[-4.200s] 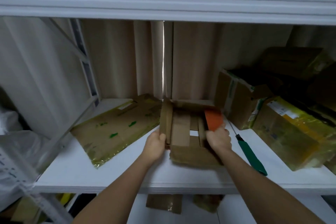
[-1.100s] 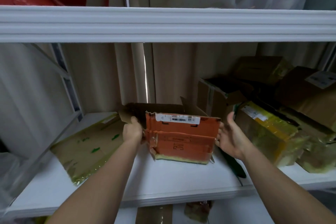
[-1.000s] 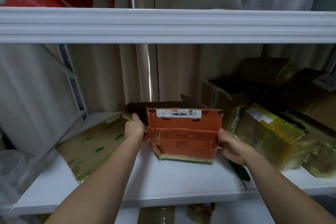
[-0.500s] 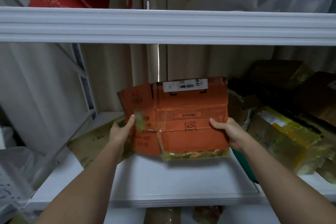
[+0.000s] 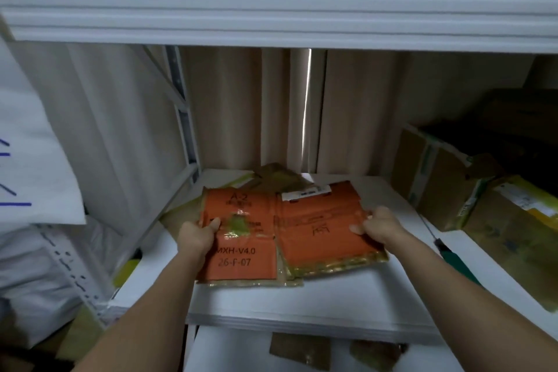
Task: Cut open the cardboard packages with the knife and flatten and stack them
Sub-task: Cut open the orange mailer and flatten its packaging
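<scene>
Gripping the left edge of the flattened orange box (image 5: 290, 232), the left hand (image 5: 196, 235) has its thumb on top and its fingers curled under. That box lies on the white shelf (image 5: 302, 299), over brown flattened cardboard (image 5: 271, 178). The right hand (image 5: 380, 225) pinches its right edge. Further right the green-handled knife (image 5: 453, 260) lies beside taped packages (image 5: 483, 202).

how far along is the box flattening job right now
Done: a flattened brown cardboard sheet already lies at the back left of the white shelf. In hand: the left hand and right hand hold the opened orange cardboard package nearly flat over that sheet. Left: several taped brown boxes on the right look uncut, with the green-handled knife lying beside them.
</scene>
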